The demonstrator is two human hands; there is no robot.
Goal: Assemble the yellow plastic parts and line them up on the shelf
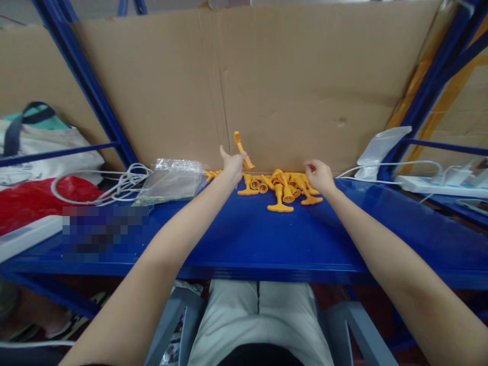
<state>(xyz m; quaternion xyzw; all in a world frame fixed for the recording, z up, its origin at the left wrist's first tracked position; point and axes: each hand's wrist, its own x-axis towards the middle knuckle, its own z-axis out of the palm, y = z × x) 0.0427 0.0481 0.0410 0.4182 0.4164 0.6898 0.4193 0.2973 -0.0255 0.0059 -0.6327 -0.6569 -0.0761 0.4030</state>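
Note:
A pile of several orange plastic T-shaped parts [284,187] lies at the back of the blue shelf [244,239], against a cardboard wall. My left hand [232,165] is closed around one orange part [241,148], lifted above the shelf left of the pile. My right hand [319,175] rests at the pile's right edge, fingers curled and pinching among the parts; what it grips is hidden.
A clear plastic bag [173,178] and coiled white cable [125,180] lie to the left. A red bag [34,201] and a white tote [41,147] sit far left. A white power strip [438,184] and adapters sit right. Blue rack posts flank the cardboard wall [305,86].

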